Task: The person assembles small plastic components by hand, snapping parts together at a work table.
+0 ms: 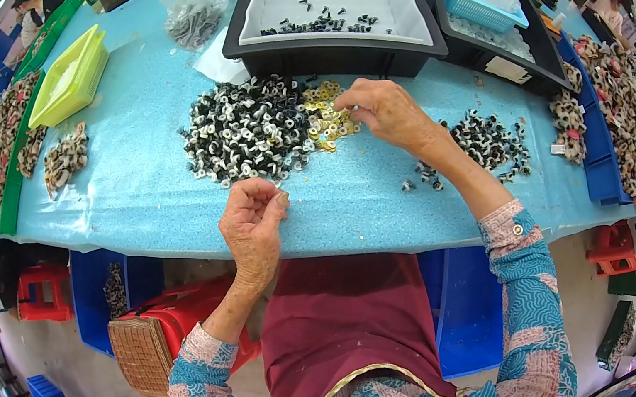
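My left hand (pixel 253 224) is closed, thumb pressed to the curled forefinger, just in front of a heap of small black-and-white round pieces (pixel 244 131). Whatever it may hold is too small to make out. Fingers pinched together, my right hand (pixel 390 112) is at the right edge of a small pile of yellow washers (pixel 326 123). Its fingertips partly cover the pile, and I cannot tell what is in the pinch. The washers lie against the right side of the black-and-white heap. Beyond my right forearm, a second pile of black pieces (pixel 490 143) lies on the blue table cover (pixel 126 205).
Behind the heap stands a black tray (pixel 327 50) with a white lining and loose black pieces. A black bin with a blue basket (pixel 474 0) is at the back right. At left are a yellow-green basket (pixel 67 81) and plush pieces (pixel 66 161); a blue crate (pixel 595 135) stands right.
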`<act>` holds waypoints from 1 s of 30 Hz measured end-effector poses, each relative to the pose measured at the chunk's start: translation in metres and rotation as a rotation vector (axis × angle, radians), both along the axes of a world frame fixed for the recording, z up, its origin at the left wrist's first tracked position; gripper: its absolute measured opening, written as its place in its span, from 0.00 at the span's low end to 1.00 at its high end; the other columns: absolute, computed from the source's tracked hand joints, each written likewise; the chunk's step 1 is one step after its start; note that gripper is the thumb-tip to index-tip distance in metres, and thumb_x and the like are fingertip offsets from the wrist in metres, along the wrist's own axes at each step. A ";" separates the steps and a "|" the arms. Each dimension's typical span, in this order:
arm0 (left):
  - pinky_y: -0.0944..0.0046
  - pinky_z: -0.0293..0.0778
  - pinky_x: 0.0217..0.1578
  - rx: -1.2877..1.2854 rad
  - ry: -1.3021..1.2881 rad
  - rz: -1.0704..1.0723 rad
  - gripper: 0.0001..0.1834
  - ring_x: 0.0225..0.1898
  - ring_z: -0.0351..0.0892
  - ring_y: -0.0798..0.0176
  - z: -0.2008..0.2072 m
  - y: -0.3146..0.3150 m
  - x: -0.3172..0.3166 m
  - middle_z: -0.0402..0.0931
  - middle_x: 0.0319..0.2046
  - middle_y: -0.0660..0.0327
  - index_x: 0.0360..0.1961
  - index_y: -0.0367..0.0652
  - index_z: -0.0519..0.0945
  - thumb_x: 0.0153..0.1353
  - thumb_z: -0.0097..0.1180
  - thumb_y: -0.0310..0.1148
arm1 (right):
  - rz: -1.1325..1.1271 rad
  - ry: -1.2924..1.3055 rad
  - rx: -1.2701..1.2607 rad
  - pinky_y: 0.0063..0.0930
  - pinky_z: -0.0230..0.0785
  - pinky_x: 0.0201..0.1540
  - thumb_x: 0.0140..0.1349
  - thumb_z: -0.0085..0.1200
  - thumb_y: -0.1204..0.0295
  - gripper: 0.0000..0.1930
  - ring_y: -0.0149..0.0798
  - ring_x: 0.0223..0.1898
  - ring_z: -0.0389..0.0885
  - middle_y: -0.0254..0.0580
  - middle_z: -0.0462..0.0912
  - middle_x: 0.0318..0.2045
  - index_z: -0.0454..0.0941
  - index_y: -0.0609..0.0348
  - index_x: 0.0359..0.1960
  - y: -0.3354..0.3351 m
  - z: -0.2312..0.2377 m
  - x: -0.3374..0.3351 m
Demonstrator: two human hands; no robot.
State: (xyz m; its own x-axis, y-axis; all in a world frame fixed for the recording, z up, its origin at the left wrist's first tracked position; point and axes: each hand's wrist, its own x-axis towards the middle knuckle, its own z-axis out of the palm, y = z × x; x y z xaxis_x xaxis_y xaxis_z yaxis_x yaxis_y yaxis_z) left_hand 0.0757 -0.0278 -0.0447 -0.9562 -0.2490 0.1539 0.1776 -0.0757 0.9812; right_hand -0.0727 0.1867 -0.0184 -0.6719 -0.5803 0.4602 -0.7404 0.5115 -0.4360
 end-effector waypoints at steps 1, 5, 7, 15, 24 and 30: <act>0.74 0.72 0.28 -0.003 -0.006 0.006 0.08 0.28 0.76 0.72 0.002 0.000 0.000 0.75 0.28 0.63 0.36 0.38 0.71 0.56 0.56 0.19 | -0.013 -0.033 0.039 0.33 0.72 0.34 0.49 0.56 0.80 0.05 0.44 0.30 0.80 0.43 0.79 0.28 0.79 0.61 0.28 -0.004 -0.003 -0.002; 0.75 0.71 0.30 0.009 0.000 0.071 0.07 0.28 0.74 0.73 0.008 -0.005 0.002 0.75 0.28 0.64 0.35 0.38 0.72 0.56 0.56 0.20 | -0.051 -0.081 0.150 0.34 0.71 0.34 0.48 0.56 0.80 0.06 0.44 0.30 0.80 0.43 0.79 0.27 0.79 0.61 0.29 -0.003 0.004 0.001; 0.76 0.70 0.30 -0.064 0.020 0.112 0.07 0.27 0.73 0.74 0.011 -0.010 0.001 0.75 0.28 0.65 0.34 0.38 0.73 0.56 0.57 0.21 | 0.078 -0.179 0.176 0.34 0.71 0.35 0.48 0.56 0.80 0.06 0.44 0.29 0.79 0.43 0.79 0.27 0.78 0.61 0.29 -0.002 0.009 0.008; 0.61 0.65 0.33 -0.787 0.208 0.122 0.08 0.31 0.70 0.57 0.027 -0.018 -0.015 0.76 0.27 0.62 0.26 0.42 0.78 0.42 0.62 0.20 | 0.143 -0.097 0.048 0.34 0.70 0.34 0.48 0.58 0.77 0.05 0.43 0.30 0.78 0.41 0.77 0.26 0.77 0.59 0.28 -0.032 0.016 0.035; 0.61 0.66 0.32 -0.846 0.274 0.122 0.09 0.32 0.69 0.58 0.021 -0.010 -0.017 0.75 0.27 0.63 0.26 0.43 0.78 0.42 0.62 0.20 | 0.113 -0.064 0.172 0.35 0.69 0.33 0.47 0.59 0.73 0.04 0.43 0.30 0.77 0.38 0.77 0.25 0.78 0.56 0.26 -0.048 0.012 0.039; 0.57 0.64 0.43 -1.117 0.307 0.146 0.15 0.43 0.68 0.56 0.024 -0.022 -0.026 0.74 0.39 0.64 0.35 0.47 0.80 0.43 0.61 0.21 | 0.163 -0.202 0.050 0.29 0.71 0.33 0.49 0.56 0.77 0.04 0.41 0.28 0.80 0.42 0.80 0.24 0.80 0.61 0.28 -0.029 0.020 0.018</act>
State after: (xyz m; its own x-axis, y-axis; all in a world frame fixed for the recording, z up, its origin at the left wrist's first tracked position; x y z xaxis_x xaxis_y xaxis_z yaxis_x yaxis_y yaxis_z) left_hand 0.0501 -0.0499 -0.0211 -0.8145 0.0664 0.5764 0.3548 0.8431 0.4041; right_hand -0.0546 0.1574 0.0015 -0.6431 -0.7070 0.2941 -0.7151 0.4171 -0.5610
